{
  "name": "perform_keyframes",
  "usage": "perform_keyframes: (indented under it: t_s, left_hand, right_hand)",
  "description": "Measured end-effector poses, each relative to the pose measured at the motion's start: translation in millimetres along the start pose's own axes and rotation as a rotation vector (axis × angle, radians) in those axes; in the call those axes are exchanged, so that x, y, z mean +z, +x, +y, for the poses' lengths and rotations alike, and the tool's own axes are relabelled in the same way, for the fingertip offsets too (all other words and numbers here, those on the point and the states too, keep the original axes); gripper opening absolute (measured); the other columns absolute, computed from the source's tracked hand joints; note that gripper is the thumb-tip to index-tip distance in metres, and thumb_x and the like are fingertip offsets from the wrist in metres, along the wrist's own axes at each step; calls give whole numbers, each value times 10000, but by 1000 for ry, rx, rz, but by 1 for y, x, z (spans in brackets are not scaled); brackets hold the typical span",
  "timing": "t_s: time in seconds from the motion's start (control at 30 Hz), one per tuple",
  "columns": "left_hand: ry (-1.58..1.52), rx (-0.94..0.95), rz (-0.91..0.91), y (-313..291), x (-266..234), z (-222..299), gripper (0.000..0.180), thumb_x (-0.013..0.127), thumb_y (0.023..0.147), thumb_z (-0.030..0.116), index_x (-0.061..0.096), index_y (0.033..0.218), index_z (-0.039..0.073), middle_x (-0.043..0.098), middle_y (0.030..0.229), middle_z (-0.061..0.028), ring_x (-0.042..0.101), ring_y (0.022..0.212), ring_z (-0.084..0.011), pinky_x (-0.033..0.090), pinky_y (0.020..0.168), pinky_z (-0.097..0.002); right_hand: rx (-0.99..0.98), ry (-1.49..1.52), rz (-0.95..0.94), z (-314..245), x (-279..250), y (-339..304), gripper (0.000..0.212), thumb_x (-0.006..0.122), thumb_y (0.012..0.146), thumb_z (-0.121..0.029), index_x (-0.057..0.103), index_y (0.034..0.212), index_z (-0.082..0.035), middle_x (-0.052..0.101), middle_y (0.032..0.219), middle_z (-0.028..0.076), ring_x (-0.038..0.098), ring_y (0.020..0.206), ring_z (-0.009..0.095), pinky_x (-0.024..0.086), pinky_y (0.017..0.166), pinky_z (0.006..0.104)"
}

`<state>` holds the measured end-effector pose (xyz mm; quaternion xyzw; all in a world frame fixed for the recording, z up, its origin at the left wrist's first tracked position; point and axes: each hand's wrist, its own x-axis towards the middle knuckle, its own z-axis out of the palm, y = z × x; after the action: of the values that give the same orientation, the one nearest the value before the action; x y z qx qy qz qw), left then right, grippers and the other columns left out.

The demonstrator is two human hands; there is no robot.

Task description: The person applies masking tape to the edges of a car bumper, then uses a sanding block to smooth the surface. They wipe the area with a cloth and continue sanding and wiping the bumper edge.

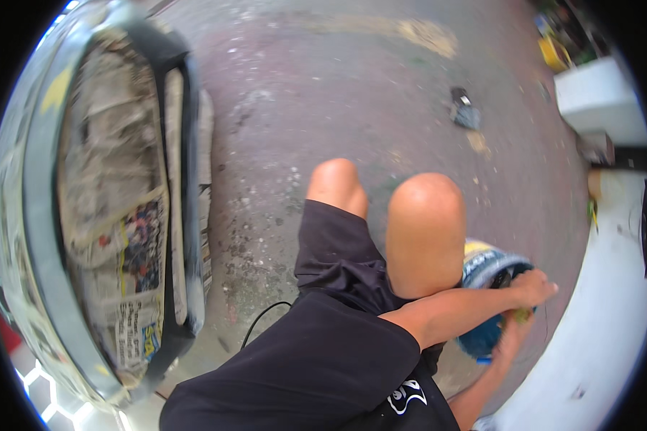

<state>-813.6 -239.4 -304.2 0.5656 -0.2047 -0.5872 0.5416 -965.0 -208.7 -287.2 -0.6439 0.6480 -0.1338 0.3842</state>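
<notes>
Both hands are together over the rim of a blue bucket (482, 332) on the floor to the right of my knees. My left arm crosses in front of me, and my left hand (532, 289) is above the bucket's far right rim with its fingers curled. Just below it, my right hand (510, 336) is raised toward the left one, slightly smeared by motion. A small yellow-green thing (522, 314), too small to name, shows between the two hands, seemingly in the right fingers. Something dark (505, 279) shows inside the bucket near the left hand.
On the left stands a grey car body part (42, 179), its openings masked with newspaper (115, 179). A dark and grey crumpled object (465, 111) lies on the stained floor ahead. A white wall (589, 316), a white box (602, 100) and a yellow container (553, 54) line the right side.
</notes>
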Motion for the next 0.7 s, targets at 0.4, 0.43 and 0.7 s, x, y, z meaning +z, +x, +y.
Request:
perform_keyframes:
  t_s: [0.4,0.43,0.7]
  left_hand:
    - [5,975,719,-98,-281,253,470,800,817,407,719,924,-44,741,971,-303,743,910,-393,591,833,-466]
    - [86,978,761,-116,-304,269,495,806,794,419,726,961,-40,750,1013,-296,749,955,-394,594,880,-462]
    - [519,498,943,-203,-516,212,726,787,758,585,757,1173,-9,783,1067,-175,761,963,-288,591,867,-399]
  right_hand:
    - [-748,192,-88,-410,102,24,513,623,1117,-382,642,1448,9,688,1350,89,634,1208,176,479,1075,338]
    - [-901,281,-75,-442,121,32,508,640,1110,-375,645,1452,0,699,1328,82,645,1178,163,490,1049,322]
    - [-1428,91,-395,-586,329,-30,438,766,1029,-428,801,1222,-36,750,1098,31,671,945,97,527,860,244]
